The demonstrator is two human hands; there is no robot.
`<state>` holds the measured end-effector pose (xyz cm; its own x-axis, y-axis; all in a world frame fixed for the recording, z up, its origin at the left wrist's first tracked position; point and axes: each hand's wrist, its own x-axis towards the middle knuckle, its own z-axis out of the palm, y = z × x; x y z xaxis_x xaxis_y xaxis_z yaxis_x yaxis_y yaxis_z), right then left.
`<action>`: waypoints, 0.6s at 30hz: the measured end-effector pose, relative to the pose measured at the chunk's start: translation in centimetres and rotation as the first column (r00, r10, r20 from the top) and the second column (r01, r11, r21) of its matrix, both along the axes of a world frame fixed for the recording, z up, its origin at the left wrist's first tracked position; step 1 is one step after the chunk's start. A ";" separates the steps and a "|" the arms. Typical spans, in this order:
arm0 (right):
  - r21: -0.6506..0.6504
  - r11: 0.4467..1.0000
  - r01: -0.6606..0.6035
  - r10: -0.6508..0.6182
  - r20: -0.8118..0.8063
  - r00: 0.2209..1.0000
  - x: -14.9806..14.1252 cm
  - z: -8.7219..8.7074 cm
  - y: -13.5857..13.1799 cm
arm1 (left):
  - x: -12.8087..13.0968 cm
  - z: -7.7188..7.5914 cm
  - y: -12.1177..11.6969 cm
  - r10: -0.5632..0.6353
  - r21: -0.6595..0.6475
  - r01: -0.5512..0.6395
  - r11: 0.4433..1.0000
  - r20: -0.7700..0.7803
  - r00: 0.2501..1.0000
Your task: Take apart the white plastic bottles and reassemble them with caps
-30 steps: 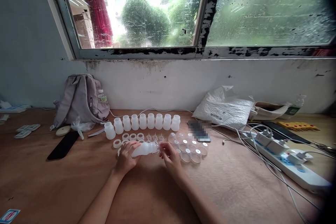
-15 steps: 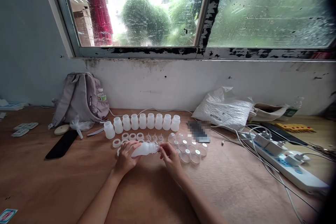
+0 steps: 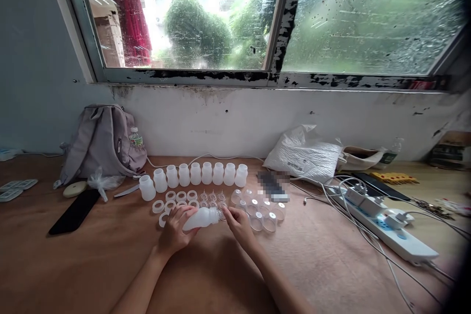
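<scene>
A frosted white baby bottle [image 3: 201, 219] lies tilted on its side above the table, its mouth toward the right. My left hand [image 3: 177, 228] is closed around its base end. With fingertips pinched together, my right hand [image 3: 238, 225] is at the bottle's mouth, on a small clear piece [image 3: 221, 213] that looks like a nipple; the fingers partly hide it. Just behind the hands are white collar rings [image 3: 181, 196] and clear nipples [image 3: 212, 197] in rows. Several clear domed caps [image 3: 270, 222] stand right of my right hand. Farther back, frosted bottles [image 3: 196, 173] stand upright in a row.
At the left are a grey backpack [image 3: 101, 140], a black phone [image 3: 74, 212] and a clear plastic bag [image 3: 105, 182]. A silvery package [image 3: 303, 152] leans at the back wall. On the right, a white power strip [image 3: 405, 240] trails several cables across the table.
The camera view has shifted slightly, so the table things appear a little farther left and lower. Both hands keep hold at the bottle, and the right fingertips remain at its mouth.
</scene>
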<state>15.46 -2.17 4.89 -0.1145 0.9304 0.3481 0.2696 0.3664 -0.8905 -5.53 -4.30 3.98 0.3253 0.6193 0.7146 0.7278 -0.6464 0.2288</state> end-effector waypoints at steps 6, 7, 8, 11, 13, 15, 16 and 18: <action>-0.126 0.957 -0.262 0.230 -0.225 0.947 0.2 1.4 -0.3 | 0.1 0.4 -0.2 -0.039 -0.070 0.040 0.997 0.013 0.999; -0.135 0.940 -0.313 0.275 -0.243 0.930 0.1 1.4 -0.3 | 0.1 0.4 -0.2 -0.043 -0.079 0.044 0.996 0.012 0.999; -0.151 0.926 -0.346 0.303 -0.250 0.920 0.1 1.4 -0.3 | 0.2 0.4 -0.2 -0.047 -0.084 0.047 0.995 0.010 0.999; -0.259 0.918 -0.301 0.257 -0.190 0.947 0.1 1.0 -0.1 | 0.3 0.3 -0.3 -0.063 -0.090 0.063 0.994 -0.001 0.998; -0.309 0.927 -0.215 0.189 -0.112 0.976 0.1 0.9 -0.1 | 0.4 0.2 -0.3 -0.082 -0.094 0.081 0.992 -0.009 0.997; -0.302 0.932 -0.203 0.186 -0.084 0.979 0.3 1.0 -0.2 | 0.4 0.2 -0.3 -0.082 -0.096 0.082 0.992 0.006 0.997; -0.283 0.930 -0.233 0.215 -0.093 0.972 0.4 1.2 -0.3 | 0.4 0.2 -0.3 -0.075 -0.097 0.077 0.992 0.017 0.997; -0.250 0.917 -0.312 0.294 -0.109 0.950 0.5 1.6 -0.5 | 0.3 0.3 -0.3 -0.061 -0.103 0.064 0.993 0.029 0.998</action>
<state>15.93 -2.64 6.48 -0.3901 0.9136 0.1148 0.1180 0.1732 -0.9778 -5.24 -4.58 4.23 0.3483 0.6694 0.6562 0.6797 -0.6624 0.3149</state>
